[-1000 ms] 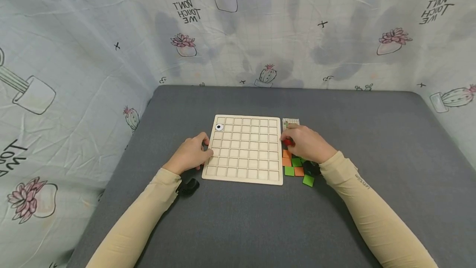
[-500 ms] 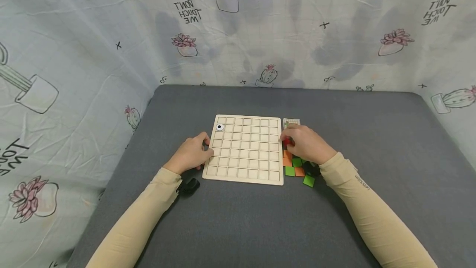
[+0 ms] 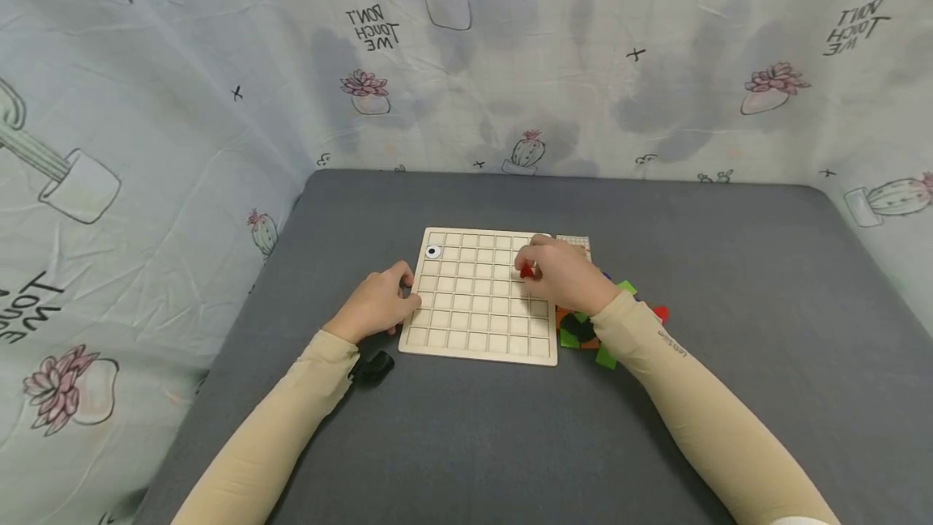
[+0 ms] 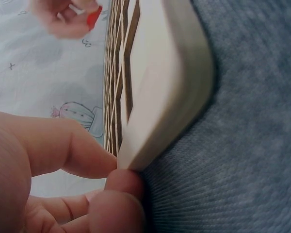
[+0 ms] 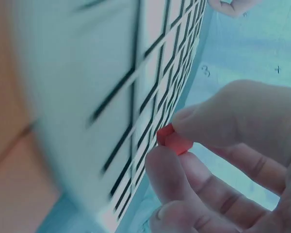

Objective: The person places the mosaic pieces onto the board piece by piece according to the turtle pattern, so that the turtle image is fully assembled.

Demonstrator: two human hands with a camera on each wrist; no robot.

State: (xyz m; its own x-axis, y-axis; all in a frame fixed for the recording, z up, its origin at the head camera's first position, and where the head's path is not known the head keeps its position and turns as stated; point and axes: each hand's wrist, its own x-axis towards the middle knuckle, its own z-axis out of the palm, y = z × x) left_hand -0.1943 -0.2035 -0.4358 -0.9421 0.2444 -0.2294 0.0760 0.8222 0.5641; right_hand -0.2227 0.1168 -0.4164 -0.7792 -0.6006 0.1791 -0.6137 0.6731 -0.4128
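Observation:
A pale wooden grid board [image 3: 466,318] lies on the grey table. Along its left edge, my left hand [image 3: 374,303] pinches the rim between thumb and fingers; the left wrist view shows the fingertips [image 4: 123,182] right at the board's corner. Over the right part of the grid, my right hand [image 3: 564,272] holds small red tiles [image 5: 177,141] between thumb and fingers. Two red faces show there, set at an angle to each other. In the upper left of the grid sits a white square tile [image 3: 433,251] with a black dot.
Right of the board lie loose tiles, among them a green tile [image 3: 607,358] and a red tile [image 3: 660,313], partly hidden under my right arm. A small printed grid card [image 3: 576,241] lies beyond them. A patterned cloth [image 3: 466,87] hangs behind the table.
My right hand has moved left from the loose tiles to over the grid, carrying red tiles. More of the loose tiles' far side now shows. My left hand keeps its grip on the board.

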